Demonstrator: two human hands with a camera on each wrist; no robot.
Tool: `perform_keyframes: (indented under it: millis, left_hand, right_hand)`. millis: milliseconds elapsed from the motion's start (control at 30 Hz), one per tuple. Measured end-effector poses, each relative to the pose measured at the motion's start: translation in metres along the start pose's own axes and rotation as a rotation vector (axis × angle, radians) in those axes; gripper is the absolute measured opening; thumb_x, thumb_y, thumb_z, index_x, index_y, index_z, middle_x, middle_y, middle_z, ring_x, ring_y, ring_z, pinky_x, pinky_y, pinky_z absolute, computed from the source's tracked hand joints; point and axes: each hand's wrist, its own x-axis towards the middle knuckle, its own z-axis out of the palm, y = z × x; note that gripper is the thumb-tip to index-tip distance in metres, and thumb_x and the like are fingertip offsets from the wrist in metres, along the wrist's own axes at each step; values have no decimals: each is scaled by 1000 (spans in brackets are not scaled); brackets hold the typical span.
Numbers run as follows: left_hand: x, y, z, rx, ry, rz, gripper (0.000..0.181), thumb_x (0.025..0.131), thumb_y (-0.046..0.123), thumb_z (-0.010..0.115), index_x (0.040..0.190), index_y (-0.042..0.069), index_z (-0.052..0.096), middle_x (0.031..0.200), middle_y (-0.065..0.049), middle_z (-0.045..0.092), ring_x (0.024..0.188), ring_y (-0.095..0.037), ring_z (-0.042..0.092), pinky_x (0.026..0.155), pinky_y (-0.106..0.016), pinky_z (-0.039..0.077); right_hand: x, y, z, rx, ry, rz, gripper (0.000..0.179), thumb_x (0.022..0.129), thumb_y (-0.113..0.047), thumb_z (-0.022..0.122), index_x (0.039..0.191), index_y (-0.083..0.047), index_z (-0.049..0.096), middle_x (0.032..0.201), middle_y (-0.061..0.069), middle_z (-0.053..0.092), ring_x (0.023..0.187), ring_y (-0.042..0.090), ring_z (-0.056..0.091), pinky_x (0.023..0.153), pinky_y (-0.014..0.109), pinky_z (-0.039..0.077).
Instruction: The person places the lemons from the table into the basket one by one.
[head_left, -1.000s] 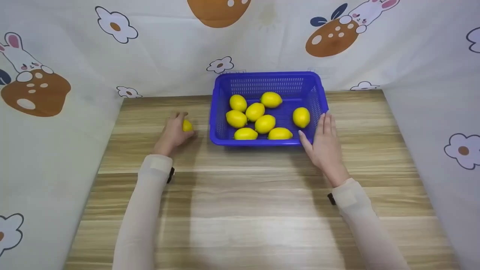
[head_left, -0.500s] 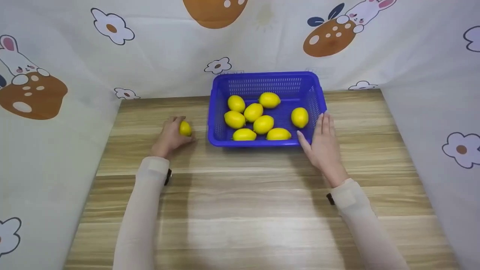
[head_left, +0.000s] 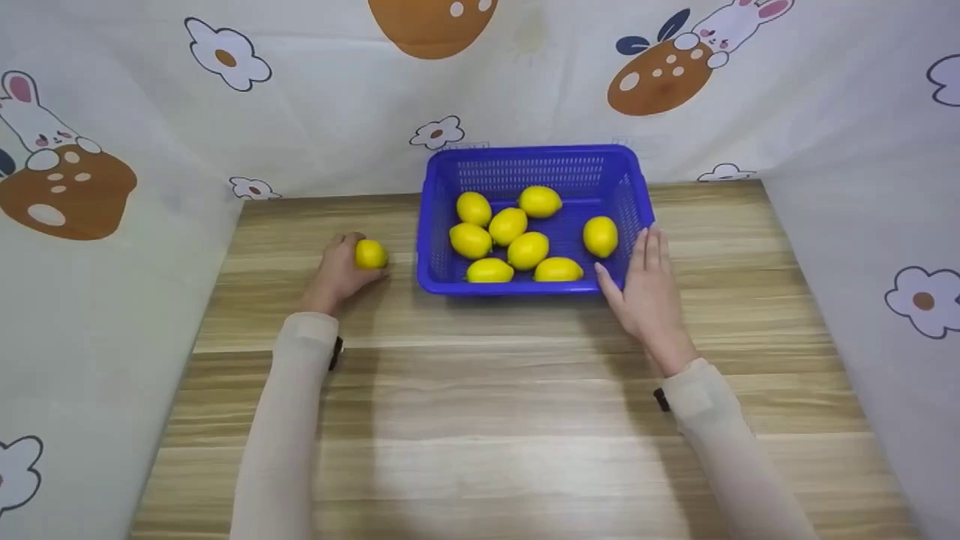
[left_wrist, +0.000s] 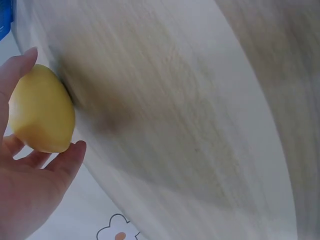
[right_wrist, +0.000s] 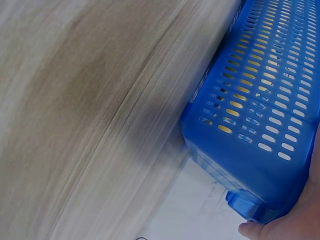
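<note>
A yellow lemon (head_left: 371, 255) sits between the thumb and fingers of my left hand (head_left: 341, 271), on the table to the left of the basket. In the left wrist view the lemon (left_wrist: 42, 109) has the thumb on one side and bent fingers on the other. My right hand (head_left: 651, 307) rests against the right front corner of a blue plastic basket (head_left: 536, 287), its fingers straight along the right side and the thumb at the front rim. Several lemons (head_left: 528, 250) lie inside the basket, most toward its left half. One lemon (head_left: 600, 237) lies apart on the right.
The basket stands at the back of a wood-grain table (head_left: 480, 390). A pale curtain (head_left: 330, 97) printed with rabbits and flowers hangs behind the table and along both sides. In the right wrist view, yellow shows through the slots of the basket wall (right_wrist: 265, 85).
My left hand has shifted slightly left, and more of the lemon shows between its fingers. The right hand and the basket keep their places; the head view has moved a little.
</note>
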Motion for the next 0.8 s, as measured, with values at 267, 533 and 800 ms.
perform_keyframes:
  millis: [267, 533, 800]
  left_hand:
    - [3, -3, 7, -37, 29, 7, 74, 90, 15, 83, 147, -14, 46, 142, -36, 49, 131, -50, 51, 117, -60, 41]
    - [-1, 5, -5, -44, 20, -2, 70, 90, 14, 82, 146, -11, 47, 139, -35, 51, 127, -49, 53, 113, -61, 44]
    - [-2, 20, -22, -65, -10, 5, 71, 92, 13, 76, 150, -9, 43, 144, -33, 48, 126, -46, 53, 112, -62, 44]
  right_hand:
    - [0, 0, -1, -3, -14, 16, 93, 109, -52, 45, 160, 18, 13, 170, 37, 8, 161, 49, 8, 131, 56, 10]
    - [-1, -1, -1, -2, -24, 12, 94, 109, -53, 44, 160, 18, 12, 170, 37, 6, 161, 49, 6, 131, 56, 10]
    - [0, 0, -1, 2, -32, 15, 96, 109, -55, 43, 161, 17, 10, 170, 37, 5, 161, 49, 5, 131, 56, 8]
